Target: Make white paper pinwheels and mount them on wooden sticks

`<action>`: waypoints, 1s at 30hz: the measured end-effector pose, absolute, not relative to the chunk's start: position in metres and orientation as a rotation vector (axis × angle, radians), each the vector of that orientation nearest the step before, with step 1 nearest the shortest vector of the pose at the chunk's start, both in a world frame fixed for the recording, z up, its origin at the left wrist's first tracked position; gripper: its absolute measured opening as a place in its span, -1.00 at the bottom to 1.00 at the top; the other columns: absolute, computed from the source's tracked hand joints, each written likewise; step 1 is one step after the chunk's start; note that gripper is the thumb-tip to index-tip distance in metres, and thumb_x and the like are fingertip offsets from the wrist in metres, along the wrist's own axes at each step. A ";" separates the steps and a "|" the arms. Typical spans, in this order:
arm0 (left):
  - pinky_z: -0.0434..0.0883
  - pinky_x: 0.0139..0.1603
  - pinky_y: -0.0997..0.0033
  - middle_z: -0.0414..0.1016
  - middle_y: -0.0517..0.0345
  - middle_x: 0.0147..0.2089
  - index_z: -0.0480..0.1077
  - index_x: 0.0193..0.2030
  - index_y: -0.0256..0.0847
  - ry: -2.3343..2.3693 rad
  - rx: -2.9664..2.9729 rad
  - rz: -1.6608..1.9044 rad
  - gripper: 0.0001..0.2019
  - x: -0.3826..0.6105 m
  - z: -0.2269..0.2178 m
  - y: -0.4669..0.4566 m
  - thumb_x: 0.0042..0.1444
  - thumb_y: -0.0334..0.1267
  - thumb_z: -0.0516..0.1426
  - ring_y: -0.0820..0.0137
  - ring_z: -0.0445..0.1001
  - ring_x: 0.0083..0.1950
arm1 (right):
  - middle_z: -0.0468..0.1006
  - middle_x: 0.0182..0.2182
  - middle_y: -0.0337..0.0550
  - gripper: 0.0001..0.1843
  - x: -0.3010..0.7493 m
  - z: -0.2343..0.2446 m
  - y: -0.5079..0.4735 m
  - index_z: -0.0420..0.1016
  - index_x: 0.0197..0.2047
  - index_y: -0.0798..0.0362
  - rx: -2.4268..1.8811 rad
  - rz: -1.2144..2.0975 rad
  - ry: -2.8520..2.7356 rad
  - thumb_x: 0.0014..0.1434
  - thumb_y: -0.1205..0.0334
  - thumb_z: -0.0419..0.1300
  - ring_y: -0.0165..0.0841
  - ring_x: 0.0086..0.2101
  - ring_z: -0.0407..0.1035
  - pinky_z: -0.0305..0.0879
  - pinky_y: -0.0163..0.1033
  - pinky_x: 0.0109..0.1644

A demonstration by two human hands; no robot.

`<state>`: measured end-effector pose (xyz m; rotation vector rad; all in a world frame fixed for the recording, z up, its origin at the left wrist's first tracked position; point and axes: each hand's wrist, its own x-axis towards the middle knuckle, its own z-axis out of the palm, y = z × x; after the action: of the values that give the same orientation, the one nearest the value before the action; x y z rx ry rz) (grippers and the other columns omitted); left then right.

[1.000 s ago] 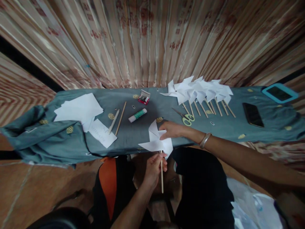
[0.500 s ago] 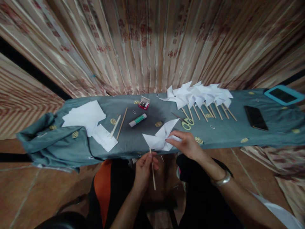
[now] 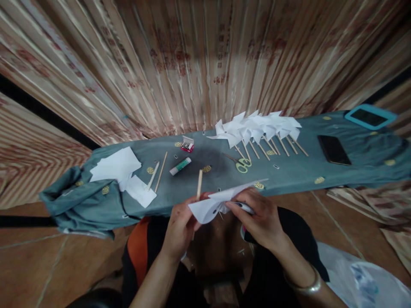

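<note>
My left hand is closed round a thin wooden stick, which stands nearly upright with its top above the fingers. In my right hand a white paper pinwheel is pinched near its middle, turned almost edge-on above the front edge of the table. The pinwheel's left blade hangs in front of my left fingers. Whether stick and pinwheel touch, I cannot tell. Beyond my hands lie green-handled scissors and a glue stick.
Several finished pinwheels on sticks lie in an overlapping row at the back. A small red box, a phone, a blue-framed device, a paper stack, a loose stick and a white pencil-like stick rest on the cloth-covered table.
The pinwheel has come down and toward me, tilting from face-up to nearly edge-on. The stick in my left hand has risen, and its top now shows above my fingers.
</note>
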<state>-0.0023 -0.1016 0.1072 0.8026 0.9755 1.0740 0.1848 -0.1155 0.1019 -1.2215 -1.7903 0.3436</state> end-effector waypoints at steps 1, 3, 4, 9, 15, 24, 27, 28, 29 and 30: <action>0.00 -0.60 0.49 0.41 0.07 -0.53 0.60 -0.34 -0.29 0.955 0.823 1.042 -0.48 -0.002 0.110 -0.104 -0.14 0.21 0.25 0.49 0.14 -0.57 | 0.59 -0.45 -0.26 -0.93 0.185 0.105 -0.119 0.46 -0.34 -0.02 -1.191 0.308 -1.795 0.21 0.27 0.20 -0.37 -0.36 0.48 0.36 -0.25 -0.23; 0.02 -0.59 0.45 0.26 0.14 -0.66 0.61 -0.32 -0.30 0.917 0.890 0.979 -0.39 -0.005 0.115 -0.110 -0.09 0.31 0.17 0.49 0.08 -0.62 | 0.60 -0.43 -0.26 -0.94 0.185 0.113 -0.126 0.47 -0.29 -0.03 -1.141 0.244 -1.804 0.20 0.32 0.19 -0.37 -0.36 0.49 0.38 -0.25 -0.24; 0.04 -0.58 0.44 0.17 0.19 -0.71 0.62 -0.30 -0.30 0.899 0.936 0.955 -0.35 -0.006 0.117 -0.113 -0.05 0.34 0.12 0.50 0.05 -0.64 | 0.61 -0.41 -0.26 -0.91 0.185 0.117 -0.130 0.47 -0.26 -0.04 -1.117 0.215 -1.809 0.20 0.35 0.18 -0.37 -0.35 0.50 0.39 -0.25 -0.24; -0.05 -0.60 0.42 0.40 0.05 -0.56 0.65 -0.28 -0.21 0.858 1.120 1.002 -0.37 -0.012 0.130 -0.132 0.07 0.32 0.03 0.55 -0.01 -0.67 | 0.62 -0.37 -0.20 -0.82 0.184 0.134 -0.152 0.46 -0.22 -0.03 -1.028 0.170 -1.803 0.22 0.39 0.07 -0.33 -0.32 0.53 0.41 -0.20 -0.21; 0.10 -0.57 0.38 0.58 -0.11 -0.33 0.66 -0.34 -0.17 0.873 1.211 1.061 -0.43 -0.012 0.141 -0.150 0.03 0.30 0.08 0.47 0.16 -0.63 | 0.62 -0.36 -0.18 -0.80 0.183 0.154 -0.176 0.43 -0.13 -0.05 -0.992 0.134 -1.856 0.25 0.37 0.06 -0.30 -0.33 0.54 0.41 -0.17 -0.22; 0.03 -0.60 0.43 0.53 -0.09 -0.38 0.65 -0.27 -0.21 0.805 1.273 1.041 -0.45 -0.017 0.145 -0.164 0.08 0.24 0.07 0.47 0.16 -0.61 | 0.64 -0.38 -0.20 -0.66 0.175 0.162 -0.191 0.42 -0.06 -0.04 -1.000 -0.100 -1.891 0.15 0.50 0.11 -0.31 -0.33 0.54 0.43 -0.20 -0.18; 0.08 -0.57 0.41 0.52 -0.06 -0.39 0.64 -0.24 -0.22 0.759 1.326 1.037 -0.47 -0.019 0.151 -0.166 0.11 0.20 0.06 0.47 0.17 -0.60 | 0.64 -0.35 -0.17 -0.66 0.174 0.158 -0.195 0.42 -0.05 0.02 -0.966 -0.149 -1.874 0.12 0.52 0.18 -0.31 -0.30 0.55 0.45 -0.18 -0.15; 0.11 -0.55 0.41 0.51 -0.04 -0.40 0.64 -0.24 -0.22 0.740 1.341 1.036 -0.47 -0.019 0.153 -0.167 0.12 0.19 0.06 0.48 0.17 -0.60 | 0.64 -0.34 -0.16 -0.67 0.174 0.157 -0.196 0.43 -0.07 0.04 -0.960 -0.155 -1.876 0.11 0.52 0.20 -0.31 -0.29 0.55 0.45 -0.18 -0.14; 0.13 -0.54 0.41 0.51 -0.02 -0.41 0.64 -0.24 -0.22 0.723 1.349 1.039 -0.48 -0.019 0.156 -0.167 0.13 0.19 0.06 0.50 0.15 -0.61 | 0.64 -0.34 -0.16 -0.68 0.173 0.158 -0.196 0.43 -0.08 0.05 -0.956 -0.157 -1.877 0.10 0.52 0.21 -0.32 -0.28 0.55 0.45 -0.19 -0.13; 0.16 -0.52 0.40 0.50 0.00 -0.43 0.64 -0.25 -0.21 0.712 1.351 1.046 -0.49 -0.018 0.158 -0.168 0.13 0.18 0.06 0.50 0.15 -0.62 | 0.64 -0.33 -0.16 -0.69 0.173 0.158 -0.197 0.44 -0.08 0.06 -0.960 -0.149 -1.884 0.11 0.52 0.21 -0.32 -0.28 0.55 0.45 -0.19 -0.12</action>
<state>-0.0180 -0.1678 0.1577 1.3505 0.7123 1.0457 0.1731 -0.1971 0.1581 -0.9596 -1.8842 -0.1490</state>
